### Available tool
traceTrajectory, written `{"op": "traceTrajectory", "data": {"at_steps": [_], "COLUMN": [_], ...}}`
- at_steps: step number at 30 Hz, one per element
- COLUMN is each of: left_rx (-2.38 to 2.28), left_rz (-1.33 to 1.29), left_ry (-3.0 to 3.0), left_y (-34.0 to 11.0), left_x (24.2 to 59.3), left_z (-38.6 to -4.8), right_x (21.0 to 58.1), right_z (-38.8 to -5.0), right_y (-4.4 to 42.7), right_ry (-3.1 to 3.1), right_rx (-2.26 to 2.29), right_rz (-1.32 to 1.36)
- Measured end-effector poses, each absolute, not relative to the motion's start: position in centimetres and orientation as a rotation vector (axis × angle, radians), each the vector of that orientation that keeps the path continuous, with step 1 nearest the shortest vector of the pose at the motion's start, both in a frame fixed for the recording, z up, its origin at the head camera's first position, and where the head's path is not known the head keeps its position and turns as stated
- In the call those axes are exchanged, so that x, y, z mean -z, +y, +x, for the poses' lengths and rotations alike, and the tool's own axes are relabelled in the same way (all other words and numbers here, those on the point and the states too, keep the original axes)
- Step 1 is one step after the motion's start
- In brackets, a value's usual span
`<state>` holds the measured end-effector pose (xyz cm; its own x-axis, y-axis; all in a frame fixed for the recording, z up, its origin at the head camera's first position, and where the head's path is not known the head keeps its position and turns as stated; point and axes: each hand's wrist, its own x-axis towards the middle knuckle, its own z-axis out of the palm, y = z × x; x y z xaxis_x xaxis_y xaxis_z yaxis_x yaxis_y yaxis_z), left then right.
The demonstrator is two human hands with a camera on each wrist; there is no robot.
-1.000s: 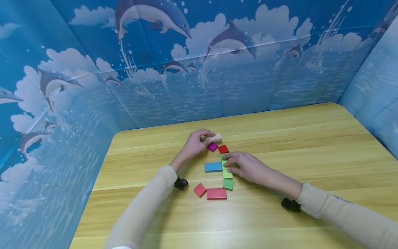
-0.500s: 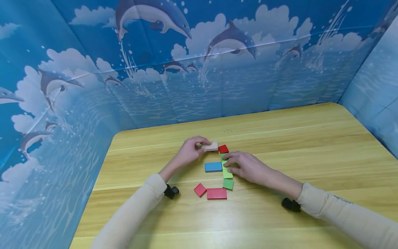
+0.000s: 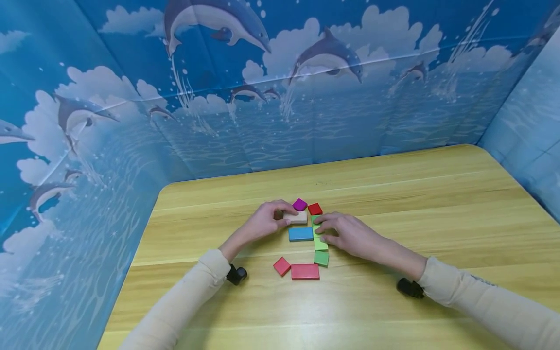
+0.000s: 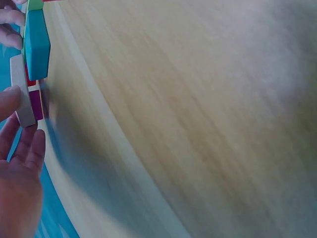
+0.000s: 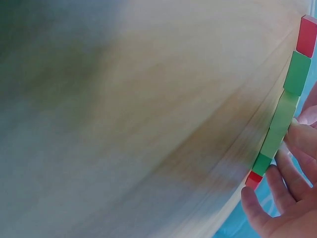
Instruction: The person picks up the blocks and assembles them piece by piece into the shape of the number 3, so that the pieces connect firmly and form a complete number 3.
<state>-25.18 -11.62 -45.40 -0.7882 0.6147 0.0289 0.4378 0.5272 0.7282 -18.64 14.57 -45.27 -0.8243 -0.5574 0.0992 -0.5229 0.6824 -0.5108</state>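
In the head view, my left hand (image 3: pixel 262 222) grips a plain wooden block (image 3: pixel 298 217) between thumb and fingers. The block lies between a purple block (image 3: pixel 299 204) and a blue block (image 3: pixel 300 235); whether it touches the table I cannot tell. My right hand (image 3: pixel 352 236) rests its fingertips on a column of light green blocks (image 3: pixel 321 244), partly covering them. A dark green block (image 3: pixel 321 258) continues the column at its near end, and a red block (image 3: pixel 315 209) stands at the far end. The left wrist view shows the wooden block (image 4: pixel 23 94) pinched beside the blue one.
Nearer the front, a long pinkish-red block (image 3: pixel 305 272) lies beside a turned square red block (image 3: pixel 282 266). All rest on a wooden table (image 3: pixel 393 311). Blue dolphin-print cloth (image 3: pixel 306 112) hangs behind and along the sides.
My left hand has brought the wooden block nearer, from beyond the purple block to its near side, uncovering the purple block. The right hand has stayed on the green blocks.
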Motion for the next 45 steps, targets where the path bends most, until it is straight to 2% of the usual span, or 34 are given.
{"op": "traceTrajectory", "data": {"at_steps": [16, 32, 45], "left_rx": [-1.098, -1.184, -1.181], "left_rz": [0.869, 0.741, 0.773], "left_ry": [2.615, 2.692, 2.720], "left_y": [-11.4, -10.6, -9.8], "left_x": [46.4, 47.0, 47.5], "left_z": [-25.8, -27.1, -28.2], "right_x": [45.3, 45.3, 45.3], "right_z": [-18.5, -18.5, -18.4], "right_y": [14.6, 14.5, 14.6], "right_ry": [2.823, 2.820, 2.818], "right_rx": [0.826, 0.817, 0.814], "right_rz": [-0.913, -0.898, -0.898]}}
